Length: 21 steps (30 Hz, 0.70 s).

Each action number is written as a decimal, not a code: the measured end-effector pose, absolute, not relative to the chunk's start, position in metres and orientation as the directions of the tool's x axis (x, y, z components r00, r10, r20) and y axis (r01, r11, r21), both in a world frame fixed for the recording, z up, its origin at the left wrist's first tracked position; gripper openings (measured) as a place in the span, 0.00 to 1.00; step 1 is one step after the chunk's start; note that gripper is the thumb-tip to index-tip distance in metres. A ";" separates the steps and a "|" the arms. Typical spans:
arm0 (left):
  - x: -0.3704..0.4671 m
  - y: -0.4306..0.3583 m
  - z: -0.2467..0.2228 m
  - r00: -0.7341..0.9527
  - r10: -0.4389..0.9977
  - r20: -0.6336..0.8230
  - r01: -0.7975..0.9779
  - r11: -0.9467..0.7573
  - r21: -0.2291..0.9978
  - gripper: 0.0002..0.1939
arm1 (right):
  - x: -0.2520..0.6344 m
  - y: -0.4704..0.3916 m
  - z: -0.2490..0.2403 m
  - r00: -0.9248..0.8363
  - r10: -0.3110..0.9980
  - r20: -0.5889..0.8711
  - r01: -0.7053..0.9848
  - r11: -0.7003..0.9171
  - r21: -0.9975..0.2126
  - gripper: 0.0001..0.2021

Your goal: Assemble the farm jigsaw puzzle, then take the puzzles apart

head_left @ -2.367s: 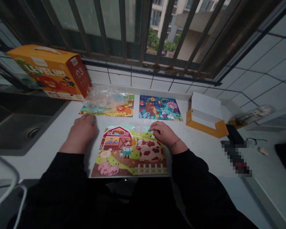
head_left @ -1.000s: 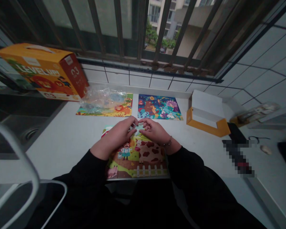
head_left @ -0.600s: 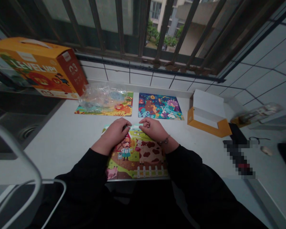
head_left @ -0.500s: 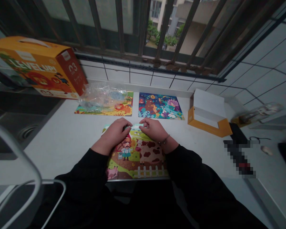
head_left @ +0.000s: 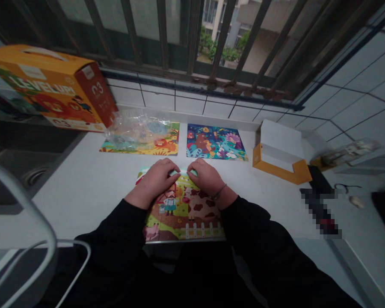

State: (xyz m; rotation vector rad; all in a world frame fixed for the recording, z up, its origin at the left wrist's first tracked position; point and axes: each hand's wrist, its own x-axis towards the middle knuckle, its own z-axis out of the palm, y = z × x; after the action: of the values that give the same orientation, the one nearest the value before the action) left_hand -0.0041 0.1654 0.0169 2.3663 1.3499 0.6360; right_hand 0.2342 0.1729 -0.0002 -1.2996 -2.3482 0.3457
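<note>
A farm jigsaw puzzle (head_left: 179,222), with a farmer, a brown-spotted cow and a white fence, lies flat at the counter's near edge. At its far edge, my left hand (head_left: 162,177) is closed, fingers curled and thumb bent inward. My right hand (head_left: 207,175) mirrors it a short gap away, also closed at that edge. Pale green bits of the puzzle's top show between thumb and fingers of each hand; whether these are loose pieces I cannot tell. My forearms cover parts of the puzzle's left and right sides.
Behind lie a lion puzzle (head_left: 167,145) under crumpled clear plastic (head_left: 131,130) and a dark blue forest puzzle (head_left: 214,143). An orange carton (head_left: 51,90) stands at the left beside a sink (head_left: 32,171). An open orange-and-white box (head_left: 280,158) is at the right. A white cable (head_left: 35,218) curves at front left.
Both hands stay at the puzzle's far edge with small finger shifts. More pale green now shows between thumb and fingers of each hand. The puzzles behind have not moved.
</note>
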 end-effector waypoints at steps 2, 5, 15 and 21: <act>-0.002 0.165 0.017 0.443 0.872 0.207 0.736 -0.486 0.472 0.09 | 0.228 0.169 0.002 -0.468 0.853 0.230 0.778 0.521 -0.350 0.04; 0.002 0.164 0.017 0.431 0.881 0.197 0.773 -0.473 0.424 0.09 | 0.219 0.163 0.005 -0.450 0.874 0.186 0.843 0.484 -0.235 0.07; 0.034 0.134 0.019 0.369 0.905 0.212 0.918 -0.391 0.070 0.14 | 0.211 0.157 0.008 -0.426 0.888 0.172 0.892 0.444 -0.083 0.09; 0.040 0.099 0.005 0.374 0.903 0.213 0.913 -0.398 0.086 0.28 | 0.210 0.153 0.010 -0.381 0.908 0.175 0.916 0.396 -0.060 0.11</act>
State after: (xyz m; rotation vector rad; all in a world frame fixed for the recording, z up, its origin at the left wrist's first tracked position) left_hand 0.0402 0.0985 0.0045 2.6415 1.7479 0.3602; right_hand 0.2103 0.1529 0.0097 -1.6332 -2.4700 -0.0690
